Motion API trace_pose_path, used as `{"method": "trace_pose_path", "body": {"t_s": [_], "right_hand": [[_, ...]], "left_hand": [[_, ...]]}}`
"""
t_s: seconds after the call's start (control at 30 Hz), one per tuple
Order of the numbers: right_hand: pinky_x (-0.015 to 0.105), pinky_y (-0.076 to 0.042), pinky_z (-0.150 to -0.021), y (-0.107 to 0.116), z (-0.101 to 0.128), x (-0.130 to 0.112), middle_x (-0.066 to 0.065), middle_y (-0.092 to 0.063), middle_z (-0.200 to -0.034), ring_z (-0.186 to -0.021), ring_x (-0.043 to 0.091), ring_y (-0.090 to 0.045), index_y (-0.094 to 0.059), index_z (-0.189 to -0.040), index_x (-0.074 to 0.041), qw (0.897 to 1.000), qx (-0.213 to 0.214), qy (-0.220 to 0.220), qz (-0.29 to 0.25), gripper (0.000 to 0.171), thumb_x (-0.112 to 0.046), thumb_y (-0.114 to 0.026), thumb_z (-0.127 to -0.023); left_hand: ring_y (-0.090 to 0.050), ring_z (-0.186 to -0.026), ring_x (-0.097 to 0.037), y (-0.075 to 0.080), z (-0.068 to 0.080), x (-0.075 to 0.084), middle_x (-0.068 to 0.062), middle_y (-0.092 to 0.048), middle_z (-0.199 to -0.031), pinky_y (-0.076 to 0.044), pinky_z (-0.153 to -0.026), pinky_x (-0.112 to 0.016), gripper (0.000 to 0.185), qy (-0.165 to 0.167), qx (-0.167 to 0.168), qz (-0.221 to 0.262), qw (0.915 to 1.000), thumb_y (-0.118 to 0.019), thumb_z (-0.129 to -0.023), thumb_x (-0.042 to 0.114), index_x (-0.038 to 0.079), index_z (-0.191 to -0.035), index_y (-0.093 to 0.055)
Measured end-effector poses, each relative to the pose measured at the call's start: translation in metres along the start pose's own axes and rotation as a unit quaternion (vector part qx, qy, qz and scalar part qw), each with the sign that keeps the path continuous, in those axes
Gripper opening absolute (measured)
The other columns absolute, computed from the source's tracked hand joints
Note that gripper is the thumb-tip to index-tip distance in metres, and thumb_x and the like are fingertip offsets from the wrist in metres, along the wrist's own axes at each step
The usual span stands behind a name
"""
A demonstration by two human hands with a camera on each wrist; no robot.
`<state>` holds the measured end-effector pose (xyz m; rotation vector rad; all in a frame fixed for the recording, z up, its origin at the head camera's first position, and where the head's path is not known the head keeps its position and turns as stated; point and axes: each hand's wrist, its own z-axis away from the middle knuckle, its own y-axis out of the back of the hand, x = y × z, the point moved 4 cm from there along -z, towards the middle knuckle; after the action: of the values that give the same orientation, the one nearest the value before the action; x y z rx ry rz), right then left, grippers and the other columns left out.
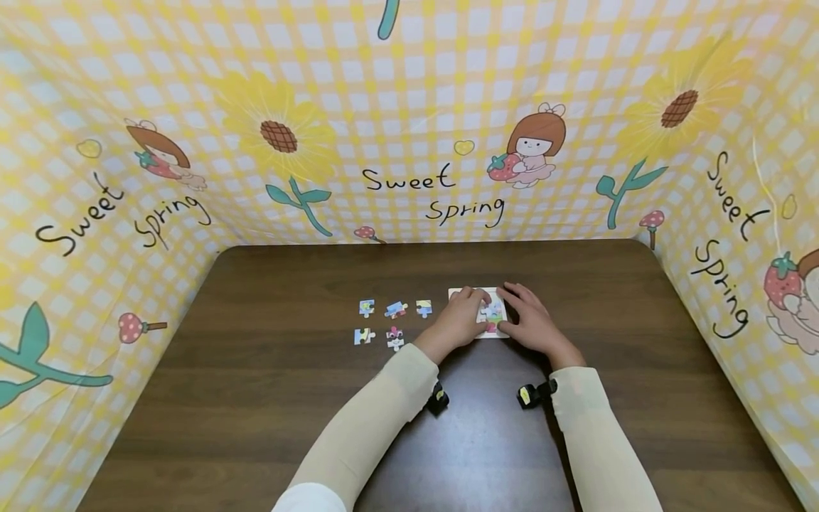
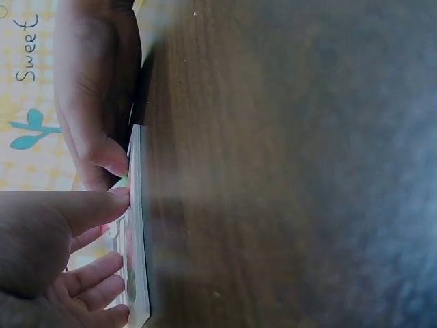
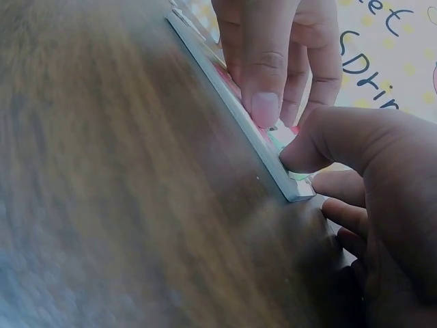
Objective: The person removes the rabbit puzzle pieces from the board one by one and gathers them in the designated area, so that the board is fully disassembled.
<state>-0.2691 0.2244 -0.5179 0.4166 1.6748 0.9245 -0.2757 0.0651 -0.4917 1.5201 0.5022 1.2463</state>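
A small white puzzle board (image 1: 493, 313) with a colourful picture lies flat on the dark wooden table (image 1: 269, 398). My left hand (image 1: 462, 317) rests on its left part, fingers laid over the picture. My right hand (image 1: 528, 320) covers its right side, fingertips touching the surface. In the left wrist view my left thumb (image 2: 85, 210) presses at the board's edge (image 2: 137, 225), with the right hand (image 2: 95, 96) beyond it. The right wrist view shows my right thumb (image 3: 321, 145) on the board's near corner (image 3: 290, 184) and a left finger (image 3: 263, 68) pressing beside it.
Several loose puzzle pieces (image 1: 395, 310) lie in two short rows left of the board. A yellow checked cloth with sunflowers and "Sweet Spring" (image 1: 435, 192) walls the table on three sides. Small black wrist cameras (image 1: 534, 393) sit under both sleeves.
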Motion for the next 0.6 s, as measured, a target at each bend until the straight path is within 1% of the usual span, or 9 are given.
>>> {"method": "trace_pose_path", "body": {"t_s": [0.17, 0.27, 0.33, 0.43, 0.6], "right_hand": [[0.063, -0.019, -0.108, 0.002, 0.000, 0.000, 0.017, -0.025, -0.156, -0.145, 0.039, -0.012, -0.037, -0.149, -0.004, 1.000, 0.007, 0.007, 0.004, 0.068, -0.017, -0.065, -0.089], [0.062, -0.018, -0.109, 0.004, 0.000, -0.001, 0.017, -0.026, -0.156, -0.144, 0.039, -0.013, -0.038, -0.149, -0.004, 1.000, 0.013, 0.012, 0.003, 0.068, -0.016, -0.066, -0.088], [0.062, -0.018, -0.109, 0.004, 0.000, -0.001, 0.017, -0.026, -0.155, -0.144, 0.039, -0.013, -0.038, -0.148, -0.004, 1.000, 0.013, 0.014, 0.004, 0.068, -0.015, -0.066, -0.088], [0.061, -0.018, -0.109, 0.004, 0.001, -0.001, 0.017, -0.026, -0.155, -0.144, 0.039, -0.013, -0.038, -0.148, -0.004, 1.000, 0.011, 0.013, 0.003, 0.067, -0.016, -0.066, -0.088], [0.062, -0.017, -0.109, 0.003, 0.001, -0.002, 0.018, -0.027, -0.155, -0.144, 0.039, -0.013, -0.038, -0.148, -0.003, 1.000, 0.010, 0.015, 0.002, 0.067, -0.016, -0.066, -0.089]], "left_hand": [[-0.046, -0.123, -0.025, -0.002, -0.004, -0.001, -0.006, -0.052, -0.130, -0.038, -0.103, -0.033, 0.038, -0.021, 0.006, -0.023, 0.9995, -0.064, -0.095, 0.025, 0.014, -0.130, -0.054], [-0.050, -0.120, -0.025, 0.000, -0.007, 0.000, -0.005, -0.057, -0.125, -0.038, -0.102, -0.033, 0.034, -0.032, 0.021, -0.038, 0.9986, -0.063, -0.095, 0.019, 0.013, -0.129, -0.057], [-0.053, -0.117, -0.024, 0.002, -0.009, 0.001, -0.005, -0.060, -0.121, -0.041, -0.100, -0.033, 0.032, -0.032, 0.029, -0.044, 0.9981, -0.063, -0.094, 0.015, 0.013, -0.126, -0.061], [-0.058, -0.110, -0.022, 0.003, -0.011, 0.002, -0.004, -0.063, -0.116, -0.047, -0.092, -0.034, 0.029, -0.021, 0.036, -0.054, 0.9977, -0.063, -0.093, 0.012, 0.013, -0.122, -0.065], [-0.059, -0.105, -0.019, 0.004, -0.012, 0.004, 0.000, -0.065, -0.112, -0.053, -0.077, -0.035, 0.028, 0.019, 0.042, -0.067, 0.9967, -0.062, -0.091, 0.012, 0.018, -0.117, -0.068]]}}
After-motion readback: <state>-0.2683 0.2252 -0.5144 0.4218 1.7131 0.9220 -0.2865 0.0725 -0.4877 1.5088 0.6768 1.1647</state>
